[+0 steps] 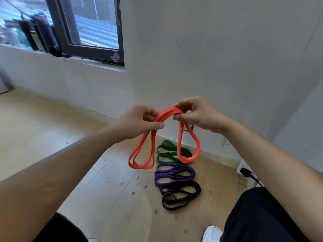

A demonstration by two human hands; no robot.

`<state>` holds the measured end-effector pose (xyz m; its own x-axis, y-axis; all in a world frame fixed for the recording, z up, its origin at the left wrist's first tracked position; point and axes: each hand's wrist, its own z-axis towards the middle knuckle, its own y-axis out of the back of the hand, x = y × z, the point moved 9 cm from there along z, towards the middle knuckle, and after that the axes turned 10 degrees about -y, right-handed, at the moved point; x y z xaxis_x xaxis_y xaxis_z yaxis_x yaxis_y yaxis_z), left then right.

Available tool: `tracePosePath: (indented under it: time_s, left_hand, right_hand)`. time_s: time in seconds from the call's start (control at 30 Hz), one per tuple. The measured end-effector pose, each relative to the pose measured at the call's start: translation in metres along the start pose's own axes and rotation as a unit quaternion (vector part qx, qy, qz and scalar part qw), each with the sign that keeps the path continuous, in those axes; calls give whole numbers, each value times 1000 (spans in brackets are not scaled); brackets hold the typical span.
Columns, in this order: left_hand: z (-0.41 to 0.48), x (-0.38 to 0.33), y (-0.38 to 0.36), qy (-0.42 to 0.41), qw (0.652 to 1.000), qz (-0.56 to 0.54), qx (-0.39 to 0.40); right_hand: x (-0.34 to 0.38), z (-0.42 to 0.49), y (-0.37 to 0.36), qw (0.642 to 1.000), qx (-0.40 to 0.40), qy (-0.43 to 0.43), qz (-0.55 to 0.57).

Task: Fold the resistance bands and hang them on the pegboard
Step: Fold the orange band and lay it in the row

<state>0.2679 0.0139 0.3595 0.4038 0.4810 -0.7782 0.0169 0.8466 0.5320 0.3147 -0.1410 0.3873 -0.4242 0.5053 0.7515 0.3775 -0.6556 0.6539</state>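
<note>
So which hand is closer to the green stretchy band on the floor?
Right. The right hand is above the green rubber band, slightly right; the left hand is farther left.

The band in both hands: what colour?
Orange band, clearest in the head view.

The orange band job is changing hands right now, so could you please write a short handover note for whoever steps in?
Left hand: gripping the orange band at the top of its fold.
Right hand: pinching the same band beside it; loops hang down on both sides.
On the floor by the wall: green band, purple band and black band, each lying coiled in a row.
Done: orange band gathered into several loops.
Left: finish its fold, then hang all four. No pegboard is in view.
</note>
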Motion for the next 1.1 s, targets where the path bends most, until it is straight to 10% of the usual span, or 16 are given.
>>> tracePosePath:
  time_s: [0.4,1.1]
  left_hand:
    - [1,-4,-6,-27,998,-59,-24]
    - [-11,-16,-51,-75,982,-56,-167]
  right_hand:
    - [12,-5,-18,998,42,11,-37]
    - [10,-17,21,946,-54,17,318]
